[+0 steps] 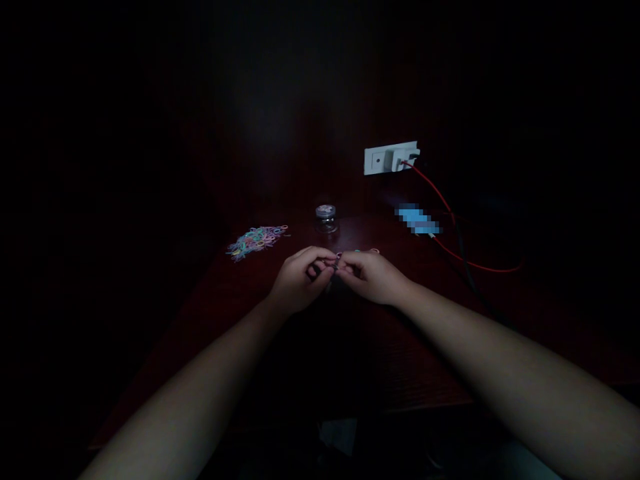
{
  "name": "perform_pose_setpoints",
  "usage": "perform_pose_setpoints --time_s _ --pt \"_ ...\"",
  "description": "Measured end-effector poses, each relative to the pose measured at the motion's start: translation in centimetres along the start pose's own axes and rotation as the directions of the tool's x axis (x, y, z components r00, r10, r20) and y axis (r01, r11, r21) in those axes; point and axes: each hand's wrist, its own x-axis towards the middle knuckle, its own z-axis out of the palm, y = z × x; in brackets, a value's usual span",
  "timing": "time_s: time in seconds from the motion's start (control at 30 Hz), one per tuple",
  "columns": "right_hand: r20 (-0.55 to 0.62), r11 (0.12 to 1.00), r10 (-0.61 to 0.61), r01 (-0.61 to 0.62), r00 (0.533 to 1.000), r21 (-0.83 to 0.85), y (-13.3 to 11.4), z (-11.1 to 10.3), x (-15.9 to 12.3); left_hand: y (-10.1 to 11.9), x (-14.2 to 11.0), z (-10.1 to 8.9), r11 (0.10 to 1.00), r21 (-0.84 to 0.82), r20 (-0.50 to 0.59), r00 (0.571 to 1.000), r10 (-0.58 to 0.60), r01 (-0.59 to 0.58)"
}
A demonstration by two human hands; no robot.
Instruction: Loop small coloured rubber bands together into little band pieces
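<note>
My left hand [305, 279] and my right hand [373, 276] meet over the dark red table, thumbs and fingers pinched together. Between the fingertips is something small and dark that I cannot make out in the dim light. A small pink-purple loop [340, 255] shows right at the fingertips; whether it is held or lies behind them is unclear. Just beyond my right hand lies an orange-pink elastic hair tie [375, 251], partly covered by the hand. A tangled heap of pastel hair ties [257, 241] sits to the left of my left hand.
Behind my hands stands a small clear jar [325, 219] with a lid. A phone-like lit object [417, 219], blurred out, lies at the right with a red cable [450, 255]. A white wall socket [377, 161] holds a charger. The surroundings are very dark.
</note>
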Motion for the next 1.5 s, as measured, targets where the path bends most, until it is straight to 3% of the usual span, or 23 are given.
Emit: perform_pose_setpoints --time_s 0.1,0.43,0.8,1.1,1.3,1.5 --pt "-0.003 1.000 0.005 -0.005 1.000 -0.002 0.0 0.0 0.0 -0.1 0.0 -0.1 0.999 0.022 0.009 1.000 0.028 -0.028" --pt "0.009 1.000 0.004 -0.004 1.000 -0.006 -0.1 -0.3 0.0 -0.4 0.0 0.2 0.999 0.032 -0.057 0.998 -0.032 0.034" --pt "-0.002 0.999 -0.002 0.001 1.000 -0.034 -0.3 -0.4 0.1 -0.5 0.0 -0.2 0.996 0.081 -0.036 0.999 -0.027 0.030" --pt "0.051 0.997 0.000 0.004 0.999 -0.071 -0.5 -0.6 0.1 -1.3 0.3 -0.9 0.985 0.163 0.163 0.983 -0.089 0.062" --pt "0.073 0.997 0.010 -0.004 0.997 -0.080 -0.4 -0.6 0.0 -1.6 0.4 -1.2 0.977 0.210 0.217 0.974 -0.063 0.017" --pt "0.061 0.996 0.053 -0.048 0.997 -0.081 -0.4 -0.7 0.1 -2.7 0.6 -1.6 0.953 0.290 0.368 0.930 -0.023 -0.092"
